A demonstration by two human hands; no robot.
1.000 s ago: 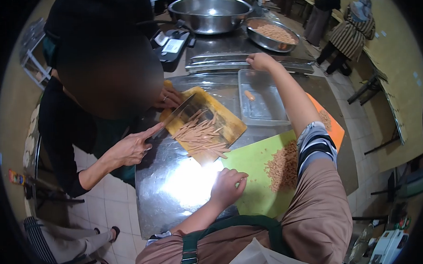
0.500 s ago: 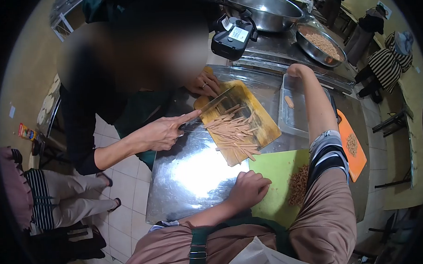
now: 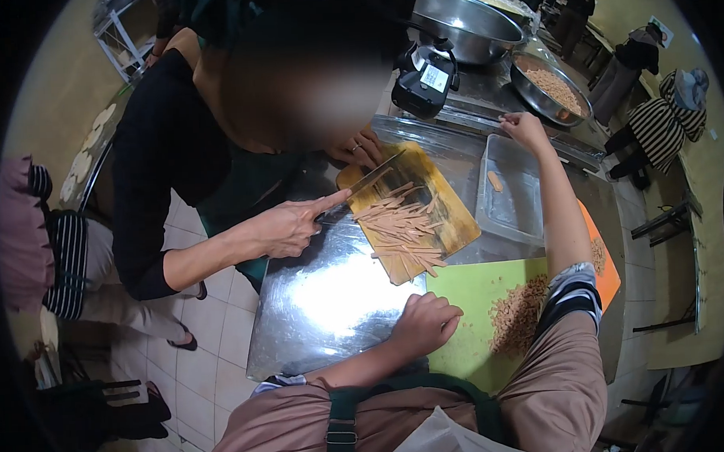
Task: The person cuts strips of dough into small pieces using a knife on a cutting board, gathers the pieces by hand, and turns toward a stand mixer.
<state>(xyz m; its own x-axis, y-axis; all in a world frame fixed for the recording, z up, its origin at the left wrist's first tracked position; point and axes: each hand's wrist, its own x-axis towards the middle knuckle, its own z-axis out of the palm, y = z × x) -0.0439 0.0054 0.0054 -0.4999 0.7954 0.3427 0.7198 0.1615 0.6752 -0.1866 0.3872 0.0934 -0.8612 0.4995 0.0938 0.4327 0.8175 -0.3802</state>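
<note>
My left hand [image 3: 426, 324] rests in a loose fist at the left edge of a green cutting board [image 3: 460, 290], with nothing showing in it. Chopped brown bits [image 3: 518, 314] are heaped on the board's right part. Over the far end of a clear plastic container [image 3: 515, 213], my right hand [image 3: 524, 129] has its fingers pinched together; whatever they may hold is too small to make out. One brown piece [image 3: 494, 181] lies inside that container.
Opposite, a co-worker's hand [image 3: 286, 229] holds a knife [image 3: 374, 175] over a yellow cutting board [image 3: 450, 223] bearing brown strips [image 3: 402, 222]. An orange board [image 3: 607, 269] is at right. Steel bowls [image 3: 470, 23] stand behind; other people are in the background.
My right hand has shifted slightly right at the container's far end, its pinched fingers now more visible. My right forearm has swung right, uncovering more chopped bits. My left hand has stayed in place.
</note>
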